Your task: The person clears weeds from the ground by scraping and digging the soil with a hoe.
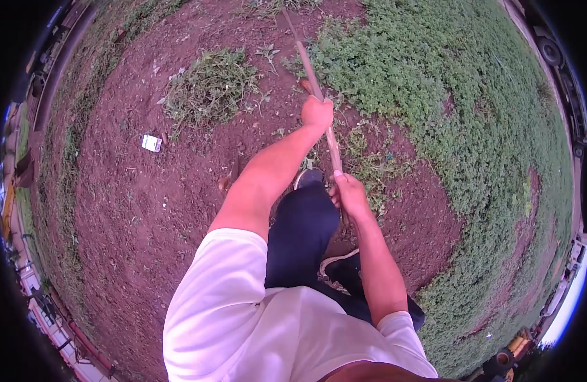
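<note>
A long wooden tool handle (310,71) runs from my body up to the top edge of the head view, where its far end lies among weeds and is too unclear to name. My left hand (317,114) grips it higher up, fist closed with the arm stretched forward. Lower down, near my knee, my right hand (351,194) has its fingers wrapped around the same handle, thumb along the shaft. Below the right hand the handle's lower end shows partly, beside my dark trouser leg (302,223).
Bare brown soil (147,210) spreads on the left, with a pile of pulled weeds (212,88) and a small white packet (151,143). Dense green plants (491,114) cover the right side. My shoe (308,177) stands just left of the handle. Vehicles (551,51) line the far right edge.
</note>
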Motion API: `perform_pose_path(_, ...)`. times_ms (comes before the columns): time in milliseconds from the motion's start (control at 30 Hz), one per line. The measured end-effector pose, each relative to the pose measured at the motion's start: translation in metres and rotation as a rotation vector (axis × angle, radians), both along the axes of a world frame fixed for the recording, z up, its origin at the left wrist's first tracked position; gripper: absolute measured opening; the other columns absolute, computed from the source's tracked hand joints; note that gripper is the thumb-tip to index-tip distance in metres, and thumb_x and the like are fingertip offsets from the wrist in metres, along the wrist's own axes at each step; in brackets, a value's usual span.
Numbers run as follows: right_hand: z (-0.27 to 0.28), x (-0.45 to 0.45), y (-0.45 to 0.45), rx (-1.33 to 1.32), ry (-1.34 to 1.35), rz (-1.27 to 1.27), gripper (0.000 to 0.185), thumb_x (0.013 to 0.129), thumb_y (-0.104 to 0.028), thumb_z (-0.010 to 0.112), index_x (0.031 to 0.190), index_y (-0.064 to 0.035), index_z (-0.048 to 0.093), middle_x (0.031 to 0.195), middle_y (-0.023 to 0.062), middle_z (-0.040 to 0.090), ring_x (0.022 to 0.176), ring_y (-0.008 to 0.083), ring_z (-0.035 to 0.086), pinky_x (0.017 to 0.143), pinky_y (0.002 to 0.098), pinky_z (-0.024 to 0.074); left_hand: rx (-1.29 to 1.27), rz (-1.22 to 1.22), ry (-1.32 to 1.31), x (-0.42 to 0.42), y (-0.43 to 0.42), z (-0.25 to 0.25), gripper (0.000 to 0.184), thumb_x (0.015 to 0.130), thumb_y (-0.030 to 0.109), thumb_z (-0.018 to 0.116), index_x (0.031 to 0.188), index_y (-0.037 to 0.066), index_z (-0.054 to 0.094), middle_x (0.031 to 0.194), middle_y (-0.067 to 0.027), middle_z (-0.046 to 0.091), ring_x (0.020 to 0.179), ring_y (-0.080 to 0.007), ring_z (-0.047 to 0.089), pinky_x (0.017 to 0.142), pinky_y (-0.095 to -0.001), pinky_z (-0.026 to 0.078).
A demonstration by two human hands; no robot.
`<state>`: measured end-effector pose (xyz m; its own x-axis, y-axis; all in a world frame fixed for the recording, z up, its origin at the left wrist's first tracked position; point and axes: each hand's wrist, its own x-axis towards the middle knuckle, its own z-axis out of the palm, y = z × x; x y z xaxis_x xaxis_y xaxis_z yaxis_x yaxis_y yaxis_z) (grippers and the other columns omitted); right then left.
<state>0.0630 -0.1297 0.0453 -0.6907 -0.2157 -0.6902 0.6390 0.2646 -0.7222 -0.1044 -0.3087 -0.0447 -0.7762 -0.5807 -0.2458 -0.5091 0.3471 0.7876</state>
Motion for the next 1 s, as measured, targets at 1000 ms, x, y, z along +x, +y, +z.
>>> perform_pose_path(1000, -0.094, 0.031, 0.028, -0.008, -0.345, -0.03, 0.044, 0.105, -0.046, 0.05, 0.091, -0.0059, 0.062, 0.063, -0.0024, 0.048, 0.05, 0.0082, 0.045, 0.046, 0.0263, 0.0373, 0.08, 0.115, -0.089, -0.003, -0.018, -0.162, 0.03, 0.097, 0.028, 0.059, 0.089, -0.001, 0.057, 0.068, -0.0138, 0.063, 0.054, -0.0242, 0.065, 0.057, -0.0424, 0.054)
